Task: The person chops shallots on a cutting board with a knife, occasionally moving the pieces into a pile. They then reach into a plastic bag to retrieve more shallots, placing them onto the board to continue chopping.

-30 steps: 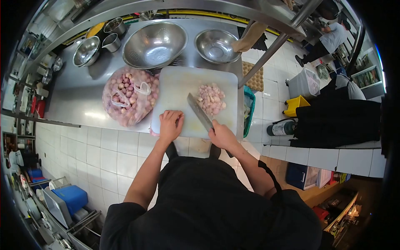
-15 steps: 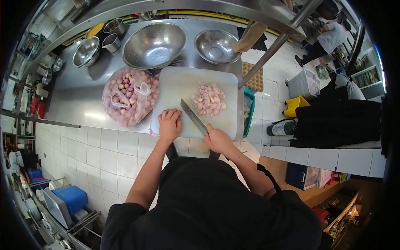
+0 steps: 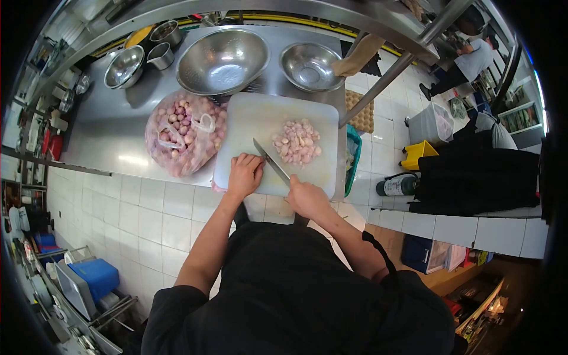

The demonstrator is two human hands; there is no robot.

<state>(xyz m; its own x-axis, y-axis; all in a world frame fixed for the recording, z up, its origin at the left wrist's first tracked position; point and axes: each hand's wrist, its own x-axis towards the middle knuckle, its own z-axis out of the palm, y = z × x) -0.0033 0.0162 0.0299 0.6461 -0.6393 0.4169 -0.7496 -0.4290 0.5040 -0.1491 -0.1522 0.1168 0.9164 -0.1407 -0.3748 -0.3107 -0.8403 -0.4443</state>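
My right hand (image 3: 307,197) grips the handle of a kitchen knife (image 3: 274,163) over a white cutting board (image 3: 248,115). The blade slants up and left, right beside the fingertips of my left hand (image 3: 247,174). That hand rests on the board with its fingers curled down; whatever lies under them is too small and covered to name. Right of the blade sits a pile of peeled pinkish shallots (image 3: 297,142). A clear plastic bag of unpeeled shallots (image 3: 186,133) stands against the board's left side, its handles loose on top.
A large colander (image 3: 223,62) and a smaller steel bowl (image 3: 309,68) stand behind the board. More steel bowls (image 3: 124,68) are at the back left. A metal shelf post (image 3: 378,89) rises at the right. Another person (image 3: 473,59) stands far right.
The knife blade has come left, closer to my left fingertips. My left hand has shifted slightly right on the board. The shallot pile looks the same.
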